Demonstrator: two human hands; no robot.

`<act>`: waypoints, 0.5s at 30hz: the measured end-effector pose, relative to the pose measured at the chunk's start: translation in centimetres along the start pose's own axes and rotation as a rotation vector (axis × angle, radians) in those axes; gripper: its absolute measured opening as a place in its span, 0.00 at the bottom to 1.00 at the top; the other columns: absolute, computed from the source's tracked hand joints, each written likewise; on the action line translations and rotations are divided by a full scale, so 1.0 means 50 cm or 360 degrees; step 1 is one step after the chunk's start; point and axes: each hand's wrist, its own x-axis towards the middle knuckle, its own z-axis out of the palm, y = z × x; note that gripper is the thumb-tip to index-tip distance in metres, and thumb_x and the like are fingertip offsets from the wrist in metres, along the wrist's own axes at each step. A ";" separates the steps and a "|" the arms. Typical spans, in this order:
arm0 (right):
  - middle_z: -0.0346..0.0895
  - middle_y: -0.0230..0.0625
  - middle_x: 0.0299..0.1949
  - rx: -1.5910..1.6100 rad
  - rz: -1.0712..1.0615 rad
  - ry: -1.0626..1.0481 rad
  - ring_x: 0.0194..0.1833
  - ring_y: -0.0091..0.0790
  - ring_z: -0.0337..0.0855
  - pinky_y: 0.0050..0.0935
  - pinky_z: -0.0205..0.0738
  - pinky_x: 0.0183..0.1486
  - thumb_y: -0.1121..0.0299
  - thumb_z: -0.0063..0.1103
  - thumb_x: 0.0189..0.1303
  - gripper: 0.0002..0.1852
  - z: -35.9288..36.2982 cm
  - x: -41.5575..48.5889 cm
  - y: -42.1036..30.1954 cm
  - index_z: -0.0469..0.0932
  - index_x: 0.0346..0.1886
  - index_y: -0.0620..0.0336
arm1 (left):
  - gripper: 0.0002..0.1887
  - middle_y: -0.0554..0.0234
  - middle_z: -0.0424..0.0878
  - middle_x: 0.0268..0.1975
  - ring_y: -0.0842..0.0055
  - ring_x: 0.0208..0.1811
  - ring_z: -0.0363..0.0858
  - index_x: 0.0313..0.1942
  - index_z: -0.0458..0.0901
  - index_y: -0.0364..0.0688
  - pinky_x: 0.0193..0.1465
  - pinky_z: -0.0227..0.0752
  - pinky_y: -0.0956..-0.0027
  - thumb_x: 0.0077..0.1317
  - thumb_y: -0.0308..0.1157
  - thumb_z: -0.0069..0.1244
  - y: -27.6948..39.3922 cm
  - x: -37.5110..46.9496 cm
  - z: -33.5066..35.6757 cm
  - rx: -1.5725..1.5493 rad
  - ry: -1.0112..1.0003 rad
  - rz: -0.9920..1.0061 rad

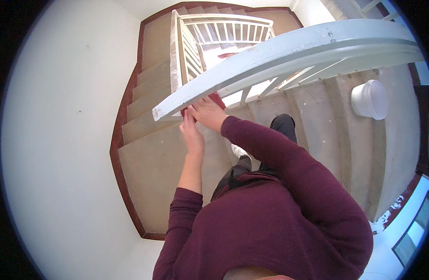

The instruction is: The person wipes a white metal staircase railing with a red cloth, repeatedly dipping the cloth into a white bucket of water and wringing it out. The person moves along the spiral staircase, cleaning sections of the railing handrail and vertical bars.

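Note:
Both my hands meet just under the lower end of a white stair handrail (214, 78), which has chips and scuffs in its paint. A red cloth (217, 100) shows behind and between them, against the railing below the rail. My right hand (208, 111) lies over the cloth with its fingers pressed on it. Close beside it on the left, my left hand (191, 131) points up, its fingertips at the cloth's lower edge. Part of the cloth is hidden by the fingers and the rail.
A white plastic bucket (362, 99) stands on the steps at the right. Concrete stairs (319, 115) run beside the landing (155, 178), and more steps descend beyond the railing. A white wall with dark red skirting borders the left.

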 end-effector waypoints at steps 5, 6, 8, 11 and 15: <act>0.78 0.35 0.46 -0.0098 0.0042 0.0057 0.56 0.40 0.74 0.42 0.57 0.65 0.63 0.53 0.64 0.15 -0.005 0.015 -0.004 0.78 0.51 0.56 | 0.32 0.42 0.70 0.68 0.54 0.63 0.73 0.68 0.67 0.33 0.64 0.65 0.57 0.60 0.12 0.42 0.021 0.014 -0.023 0.0007 -0.0072 -0.0146; 0.77 0.35 0.50 -0.0053 0.0062 -0.0029 0.59 0.40 0.72 0.42 0.57 0.66 0.64 0.52 0.64 0.17 -0.016 0.007 0.006 0.76 0.54 0.56 | 0.32 0.42 0.70 0.68 0.53 0.63 0.73 0.68 0.67 0.33 0.65 0.65 0.56 0.60 0.13 0.42 0.033 0.017 -0.020 0.0055 -0.0075 -0.0126; 0.74 0.36 0.58 0.0004 0.0098 -0.0187 0.65 0.40 0.70 0.43 0.57 0.68 0.65 0.52 0.63 0.22 -0.046 -0.018 0.038 0.74 0.61 0.54 | 0.32 0.42 0.70 0.68 0.52 0.63 0.72 0.68 0.68 0.34 0.66 0.65 0.56 0.60 0.14 0.43 0.065 0.024 -0.007 0.0122 -0.0103 -0.0108; 0.74 0.36 0.51 -0.0165 0.0049 0.0149 0.59 0.38 0.70 0.43 0.54 0.69 0.63 0.53 0.63 0.18 -0.102 -0.063 0.093 0.76 0.55 0.56 | 0.32 0.42 0.69 0.69 0.51 0.65 0.70 0.69 0.67 0.35 0.67 0.65 0.56 0.61 0.14 0.43 0.122 0.043 0.022 -0.0075 -0.0015 0.0099; 0.74 0.37 0.54 -0.0050 0.0177 0.0255 0.62 0.39 0.70 0.41 0.57 0.71 0.66 0.56 0.58 0.16 -0.171 -0.102 0.143 0.77 0.51 0.56 | 0.30 0.42 0.69 0.69 0.51 0.67 0.69 0.69 0.67 0.35 0.69 0.63 0.56 0.64 0.15 0.42 0.199 0.071 0.041 -0.0315 -0.0086 0.0219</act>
